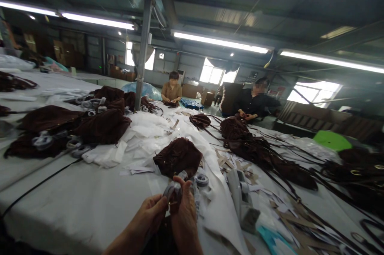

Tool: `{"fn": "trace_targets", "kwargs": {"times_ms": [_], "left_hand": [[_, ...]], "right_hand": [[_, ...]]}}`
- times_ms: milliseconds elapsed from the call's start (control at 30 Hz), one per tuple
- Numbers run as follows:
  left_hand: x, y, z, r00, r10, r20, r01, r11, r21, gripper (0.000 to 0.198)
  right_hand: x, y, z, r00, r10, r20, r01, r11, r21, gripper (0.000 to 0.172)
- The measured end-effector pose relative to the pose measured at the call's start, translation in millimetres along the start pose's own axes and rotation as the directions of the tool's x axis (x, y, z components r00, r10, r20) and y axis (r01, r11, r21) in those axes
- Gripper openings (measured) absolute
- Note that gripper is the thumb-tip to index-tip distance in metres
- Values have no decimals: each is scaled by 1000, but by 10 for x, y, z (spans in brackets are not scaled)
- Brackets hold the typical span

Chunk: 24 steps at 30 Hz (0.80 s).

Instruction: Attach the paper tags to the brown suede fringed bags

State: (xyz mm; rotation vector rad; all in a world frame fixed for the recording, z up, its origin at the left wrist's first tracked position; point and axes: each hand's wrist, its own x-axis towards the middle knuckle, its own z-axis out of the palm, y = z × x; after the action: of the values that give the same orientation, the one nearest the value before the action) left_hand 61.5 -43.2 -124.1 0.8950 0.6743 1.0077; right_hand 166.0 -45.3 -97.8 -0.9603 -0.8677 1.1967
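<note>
In the head view, my left hand [152, 211] pinches the left side of a coiled strap in clear wrap [171, 189]. Around its right side my right hand [185, 207] is closed, fingers curled over the top. A small gold-coloured metal piece shows between the hands. Just beyond them a dark brown bag [179, 155] lies on the white-covered table [69, 203]. Right of my right hand sits another wrapped coil [201, 180].
More brown bags [102, 125] lie at left with wrapped coils. Bags with long straps [255, 151] stretch along the right, beside paper scraps and a grey tape dispenser [240, 195]. Two people [171, 91] [253, 101] work across the table. A post [143, 55] rises at left.
</note>
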Motion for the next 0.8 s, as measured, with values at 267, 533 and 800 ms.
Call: {"fn": "trace_targets", "kwargs": {"times_ms": [267, 533, 800], "left_hand": [[-15, 98, -126, 999, -52, 0, 52, 999, -12, 40], [-71, 320, -285, 988, 0, 153, -32, 978, 205, 34], [-136, 50, -597, 991, -49, 126, 11, 958, 287, 34]], "right_hand": [[39, -170, -316, 964, -107, 245, 207, 878, -432, 38], [-179, 48, -372, 953, 179, 245, -128, 970, -209, 36], [-260, 360, -264, 963, 254, 89, -266, 950, 164, 35]]}}
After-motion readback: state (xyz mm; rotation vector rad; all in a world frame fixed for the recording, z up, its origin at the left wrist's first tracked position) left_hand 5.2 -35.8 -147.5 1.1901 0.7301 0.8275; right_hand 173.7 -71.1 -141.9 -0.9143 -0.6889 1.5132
